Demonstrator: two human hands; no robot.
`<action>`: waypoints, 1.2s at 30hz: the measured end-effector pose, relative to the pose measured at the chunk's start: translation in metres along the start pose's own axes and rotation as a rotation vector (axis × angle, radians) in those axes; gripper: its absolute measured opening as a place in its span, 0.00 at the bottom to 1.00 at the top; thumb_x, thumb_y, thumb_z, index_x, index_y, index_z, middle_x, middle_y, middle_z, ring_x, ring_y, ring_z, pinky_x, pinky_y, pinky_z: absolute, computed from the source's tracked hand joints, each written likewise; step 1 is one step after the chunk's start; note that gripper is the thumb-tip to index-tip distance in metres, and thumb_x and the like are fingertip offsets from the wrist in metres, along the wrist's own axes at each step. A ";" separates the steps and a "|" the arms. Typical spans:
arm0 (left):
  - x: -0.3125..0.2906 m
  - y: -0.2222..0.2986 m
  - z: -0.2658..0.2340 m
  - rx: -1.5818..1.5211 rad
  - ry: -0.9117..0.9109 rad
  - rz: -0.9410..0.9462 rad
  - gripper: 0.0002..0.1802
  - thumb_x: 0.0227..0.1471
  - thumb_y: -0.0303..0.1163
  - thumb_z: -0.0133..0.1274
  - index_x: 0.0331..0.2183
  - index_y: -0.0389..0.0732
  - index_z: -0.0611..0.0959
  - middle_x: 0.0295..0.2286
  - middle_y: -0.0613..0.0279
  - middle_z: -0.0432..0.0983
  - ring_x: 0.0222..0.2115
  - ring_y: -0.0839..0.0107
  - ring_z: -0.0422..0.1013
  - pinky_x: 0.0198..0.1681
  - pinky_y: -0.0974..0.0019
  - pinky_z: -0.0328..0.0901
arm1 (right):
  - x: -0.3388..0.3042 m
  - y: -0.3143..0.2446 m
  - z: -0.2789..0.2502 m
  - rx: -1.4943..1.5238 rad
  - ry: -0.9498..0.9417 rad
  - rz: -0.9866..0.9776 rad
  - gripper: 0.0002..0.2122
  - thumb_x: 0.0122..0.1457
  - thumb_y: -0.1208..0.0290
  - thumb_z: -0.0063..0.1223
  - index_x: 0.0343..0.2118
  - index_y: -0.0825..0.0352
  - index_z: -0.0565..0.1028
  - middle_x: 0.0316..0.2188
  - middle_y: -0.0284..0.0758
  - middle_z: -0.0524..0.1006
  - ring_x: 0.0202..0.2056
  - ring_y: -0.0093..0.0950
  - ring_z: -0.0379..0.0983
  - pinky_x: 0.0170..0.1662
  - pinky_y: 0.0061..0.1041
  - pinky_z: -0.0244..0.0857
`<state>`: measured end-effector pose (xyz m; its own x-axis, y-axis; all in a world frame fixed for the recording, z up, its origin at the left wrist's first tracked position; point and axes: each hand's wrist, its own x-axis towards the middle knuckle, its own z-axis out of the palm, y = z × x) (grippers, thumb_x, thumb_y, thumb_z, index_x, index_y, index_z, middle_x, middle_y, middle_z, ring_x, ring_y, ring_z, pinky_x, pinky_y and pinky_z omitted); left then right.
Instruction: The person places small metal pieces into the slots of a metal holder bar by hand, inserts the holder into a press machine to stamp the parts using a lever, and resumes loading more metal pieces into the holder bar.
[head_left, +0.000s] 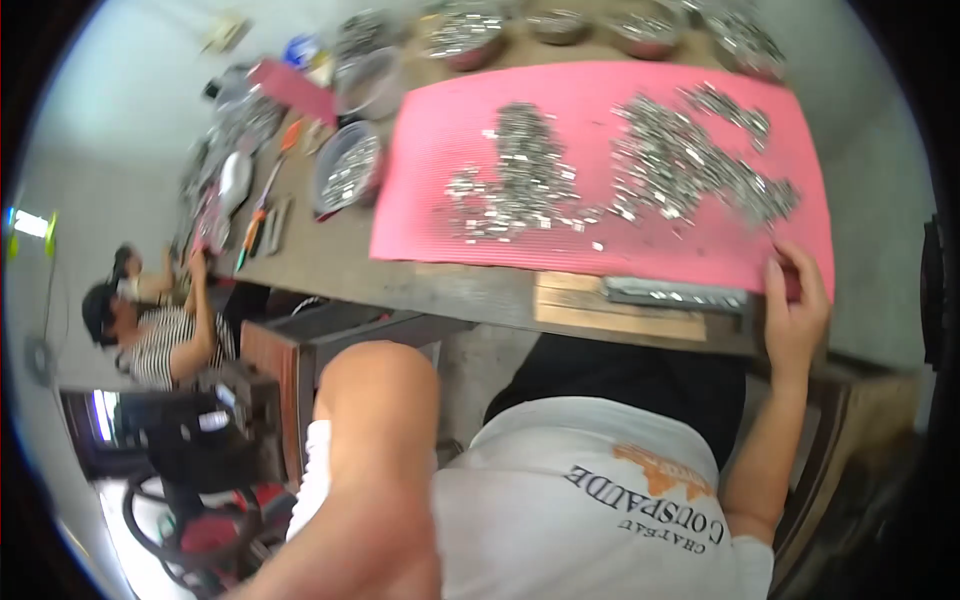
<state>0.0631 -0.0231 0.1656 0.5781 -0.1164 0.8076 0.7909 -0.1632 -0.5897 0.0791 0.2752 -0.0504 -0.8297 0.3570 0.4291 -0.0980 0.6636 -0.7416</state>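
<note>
My right hand (797, 305) is at the near right corner of a pink ribbed mat (430, 180), with its fingers bent, the thumb apart from them and nothing visible between them. Small shiny metal pieces lie on the mat in a left heap (530, 150), a larger right heap (665, 165) and a small strip (730, 110) beyond it. The right heap's near end is closest to my right fingertips. My left arm (380, 400) is bent up close in front of me, and its hand is out of sight.
Bowls of metal pieces (465, 40) line the far edge. Left of the mat stand a tub of pieces (350, 170) and screwdrivers (262, 205). A dark metal bar (672, 293) lies on a wooden board (570, 305) at the near edge. Other people (165, 340) sit at left.
</note>
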 end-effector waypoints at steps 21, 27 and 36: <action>-0.166 0.118 -0.054 0.858 -1.033 -1.476 0.09 0.42 0.33 0.70 0.32 0.48 0.91 0.32 0.69 0.82 0.48 0.58 0.72 0.54 0.53 0.63 | -0.006 -0.007 -0.026 -0.017 -0.229 -0.363 0.08 0.56 0.80 0.61 0.40 0.67 0.81 0.37 0.37 0.81 0.41 0.37 0.76 0.51 0.35 0.65; -0.198 0.146 0.020 0.860 -1.049 -1.490 0.07 0.42 0.33 0.69 0.28 0.48 0.89 0.29 0.69 0.80 0.44 0.61 0.72 0.51 0.55 0.62 | -0.015 0.024 0.000 0.062 -0.469 -0.595 0.06 0.54 0.77 0.64 0.35 0.64 0.81 0.34 0.32 0.81 0.40 0.34 0.76 0.49 0.34 0.61; -0.246 0.202 0.111 1.000 -1.097 -1.412 0.05 0.45 0.30 0.67 0.28 0.46 0.87 0.30 0.69 0.78 0.40 0.64 0.72 0.47 0.57 0.61 | -0.041 0.096 0.036 0.068 -0.515 -0.662 0.05 0.52 0.72 0.67 0.31 0.62 0.81 0.33 0.31 0.78 0.41 0.33 0.72 0.48 0.36 0.60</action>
<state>0.1031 0.0813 -0.1524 -0.8537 0.1601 0.4956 0.2957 0.9323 0.2082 0.0839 0.3012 -0.1579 -0.7344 -0.4482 0.5097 -0.6723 0.5831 -0.4560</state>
